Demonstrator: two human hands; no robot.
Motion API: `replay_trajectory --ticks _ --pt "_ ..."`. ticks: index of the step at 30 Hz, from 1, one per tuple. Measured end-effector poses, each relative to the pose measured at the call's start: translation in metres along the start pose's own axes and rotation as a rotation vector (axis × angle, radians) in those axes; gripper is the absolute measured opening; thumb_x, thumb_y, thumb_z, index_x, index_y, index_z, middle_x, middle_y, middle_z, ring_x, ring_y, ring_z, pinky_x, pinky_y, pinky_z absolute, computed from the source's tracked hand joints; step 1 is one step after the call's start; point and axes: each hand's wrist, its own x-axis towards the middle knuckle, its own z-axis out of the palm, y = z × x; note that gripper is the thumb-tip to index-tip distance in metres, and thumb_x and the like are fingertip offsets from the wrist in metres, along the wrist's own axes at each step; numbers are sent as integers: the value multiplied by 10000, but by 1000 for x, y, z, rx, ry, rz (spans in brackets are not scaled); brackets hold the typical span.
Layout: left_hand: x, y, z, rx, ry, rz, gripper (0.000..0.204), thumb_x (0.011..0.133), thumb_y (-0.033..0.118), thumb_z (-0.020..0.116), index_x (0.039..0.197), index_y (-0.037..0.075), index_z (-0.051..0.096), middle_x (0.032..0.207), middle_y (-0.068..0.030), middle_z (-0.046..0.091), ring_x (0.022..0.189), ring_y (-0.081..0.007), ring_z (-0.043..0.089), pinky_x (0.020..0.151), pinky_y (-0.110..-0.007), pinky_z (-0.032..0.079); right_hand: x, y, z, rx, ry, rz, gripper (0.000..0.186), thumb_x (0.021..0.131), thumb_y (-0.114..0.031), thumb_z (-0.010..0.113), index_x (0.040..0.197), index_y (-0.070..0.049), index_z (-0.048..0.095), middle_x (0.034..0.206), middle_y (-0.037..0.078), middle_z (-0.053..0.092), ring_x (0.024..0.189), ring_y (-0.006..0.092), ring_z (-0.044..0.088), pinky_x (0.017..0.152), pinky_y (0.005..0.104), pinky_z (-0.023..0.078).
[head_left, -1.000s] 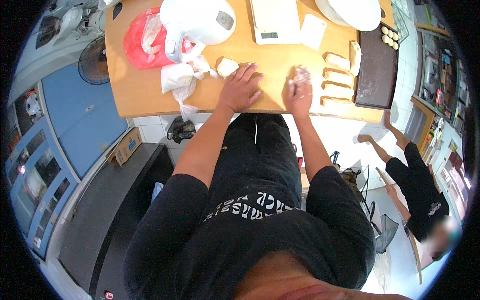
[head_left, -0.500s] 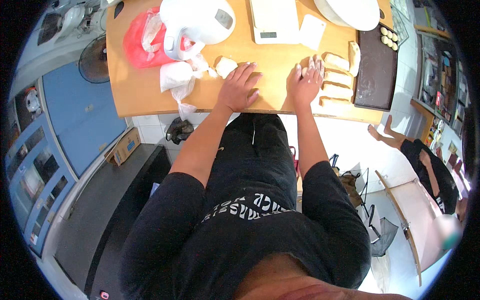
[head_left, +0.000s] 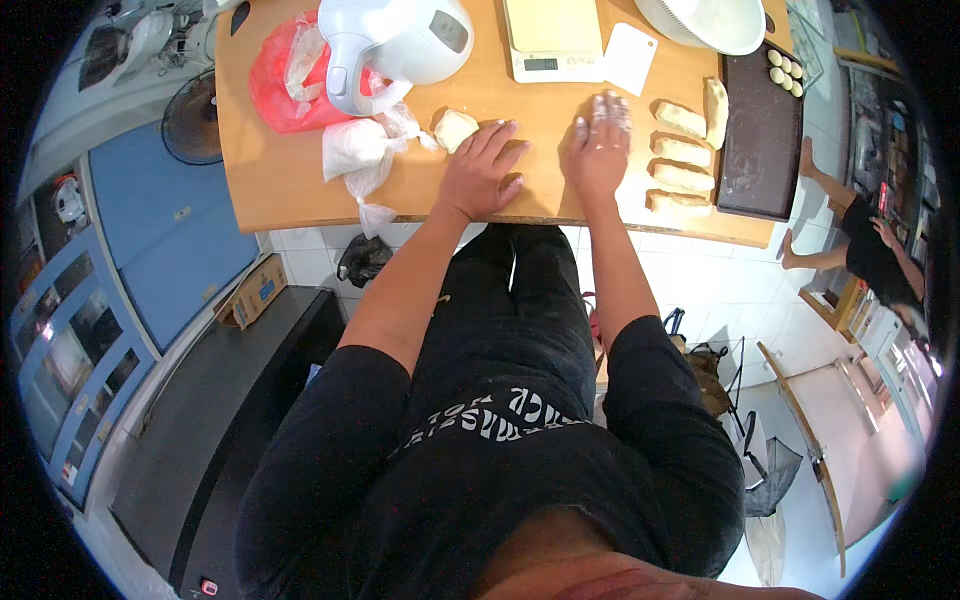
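Note:
My left hand (head_left: 484,172) rests on the wooden table with its fingers spread, holding nothing. Its fingertips are beside a pale chunk of dough (head_left: 456,131). Flat on the table near the front edge lies my right hand (head_left: 599,152), its fingers stretched forward and dusted white with flour. Whatever may be under that palm is hidden. To the right of this hand are several short dough logs (head_left: 683,151) in a column, with an upright dough strip (head_left: 716,114) beside the upper ones.
A dark baking tray (head_left: 757,150) holds several small dough balls (head_left: 785,72). Along the back stand a white electric kettle (head_left: 420,40), a kitchen scale (head_left: 556,66), a white card-like sheet (head_left: 630,60) and a white bowl (head_left: 735,25). Flour bags (head_left: 355,150) lie left. Another person (head_left: 870,235) is far right.
My right hand has slid slightly forward and flattened, covering the spot where a bit of dough showed beneath it. My left hand stays put. The other person has moved.

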Motion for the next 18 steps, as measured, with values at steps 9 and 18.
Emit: replay_trajectory --ticks 9,18 --pt "-5 2 1 -44 29 -27 531 789 281 751 1296 151 656 1468 -119 528 1363 -325 486 1110 -465 394 -45 2 -26 48 -200 -75 502 962 -194 599 1425 -6 540 1520 212 481 1444 392 409 1180 528 326" --pt "-3 -1 3 -6 -7 -34 511 829 319 720 1309 162 648 1488 -101 517 1382 -289 466 1120 -438 373 -37 -20 -17 124 -359 -235 498 973 -191 581 1424 14 532 1526 231 463 1422 410 423 1180 533 327"
